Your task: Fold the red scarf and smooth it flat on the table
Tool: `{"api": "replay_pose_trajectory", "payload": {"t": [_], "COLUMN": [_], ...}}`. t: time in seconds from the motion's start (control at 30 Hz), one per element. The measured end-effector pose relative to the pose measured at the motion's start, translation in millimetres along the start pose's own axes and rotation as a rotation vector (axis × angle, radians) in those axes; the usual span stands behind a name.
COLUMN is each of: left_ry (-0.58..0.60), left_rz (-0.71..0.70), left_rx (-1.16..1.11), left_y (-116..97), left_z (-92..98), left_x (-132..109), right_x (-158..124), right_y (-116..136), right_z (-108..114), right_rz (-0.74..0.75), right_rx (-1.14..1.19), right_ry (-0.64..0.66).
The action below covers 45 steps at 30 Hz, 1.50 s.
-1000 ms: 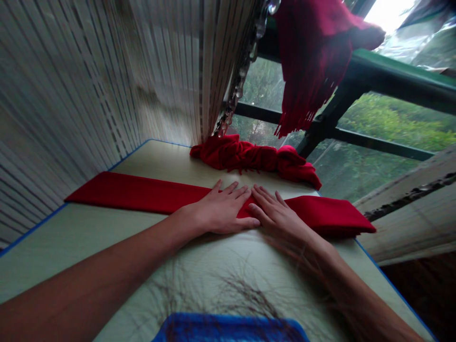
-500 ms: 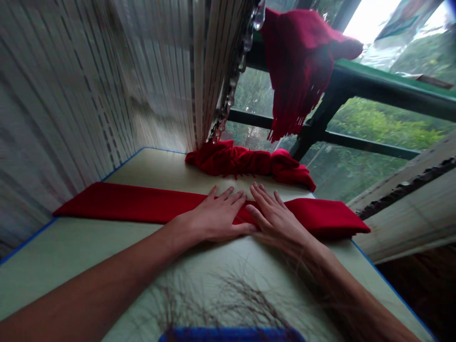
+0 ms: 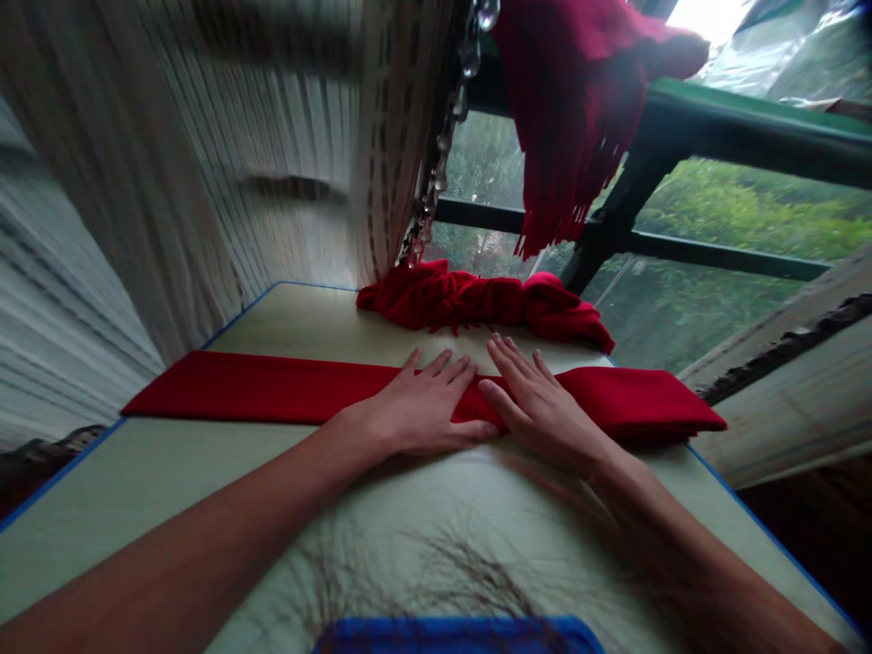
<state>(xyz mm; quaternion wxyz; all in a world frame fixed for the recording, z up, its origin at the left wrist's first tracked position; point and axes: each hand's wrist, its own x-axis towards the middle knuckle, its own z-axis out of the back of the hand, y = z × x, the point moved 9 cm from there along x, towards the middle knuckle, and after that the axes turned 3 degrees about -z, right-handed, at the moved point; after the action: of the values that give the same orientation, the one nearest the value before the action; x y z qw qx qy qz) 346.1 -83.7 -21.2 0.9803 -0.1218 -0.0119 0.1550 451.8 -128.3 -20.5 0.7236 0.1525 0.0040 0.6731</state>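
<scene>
Across the head camera's feed, I have both hands down at the middle of a long folded red scarf (image 3: pixel 286 389) that lies crosswise on the table (image 3: pixel 422 509), a pale green top with a blue edge. My left hand (image 3: pixel 419 409) is spread flat, palm down, on the scarf. My right hand (image 3: pixel 538 409) is spread the same way on the scarf, its thumb just beside the left thumb. Neither looks to be pinching, though the warped view makes finger pressure hard to judge. Just past my fingertips lies a bunched red scarf (image 3: pixel 477 304). Above it, a fringed red scarf (image 3: pixel 572 118) hangs by a string of crystal beads (image 3: pixel 442 154), a slatted blind (image 3: pixel 204 182), and a green window rail (image 3: pixel 749 132). A blue object (image 3: pixel 456 636) sits at the bottom edge.
</scene>
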Motion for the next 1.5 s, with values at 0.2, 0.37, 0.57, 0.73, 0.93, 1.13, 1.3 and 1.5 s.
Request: {"api": "replay_pose_trajectory", "payload": {"t": [0.2, 0.37, 0.57, 0.73, 0.93, 1.13, 1.3, 1.5], "left_ry": [0.012, 0.013, -0.01, 0.0, -0.001, -0.004, -0.034, -0.022], "left_rz": [0.009, 0.017, 0.018, 0.024, 0.022, 0.023, 0.008, 0.02], "left_rx": [0.019, 0.023, 0.031, 0.021, 0.011, 0.011, 0.004, -0.003], "left_y": [1.1, 1.1, -0.6, -0.3, 0.0, -0.2, -0.7, 0.0], "left_z": [-1.8, -1.5, 0.2, -0.1, 1.2, 1.0, 2.5, 2.3], "left_x": [1.5, 0.7, 0.1, 1.6, 1.3, 0.0, -0.1, -0.4], "right_x": [0.4, 0.0, 0.1, -0.4, -0.3, 0.4, -0.8, -0.7], "right_y": [-2.1, -4.3, -2.5, 0.1, -2.0, -0.5, -0.6, -0.3], "right_z": [-0.7, -6.6, -1.9, 2.3, -5.8, -5.4, 1.0, 1.2], "right_rz": [0.026, 0.029, 0.017, 0.025, -0.002, 0.007, 0.009, 0.029], "right_rx": [-0.006, -0.017, 0.005, 0.007, -0.013, 0.023, 0.013, -0.016], "right_ry": [-0.035, 0.011, -0.018, -0.047, 0.033, 0.038, -0.01, -0.026]}}
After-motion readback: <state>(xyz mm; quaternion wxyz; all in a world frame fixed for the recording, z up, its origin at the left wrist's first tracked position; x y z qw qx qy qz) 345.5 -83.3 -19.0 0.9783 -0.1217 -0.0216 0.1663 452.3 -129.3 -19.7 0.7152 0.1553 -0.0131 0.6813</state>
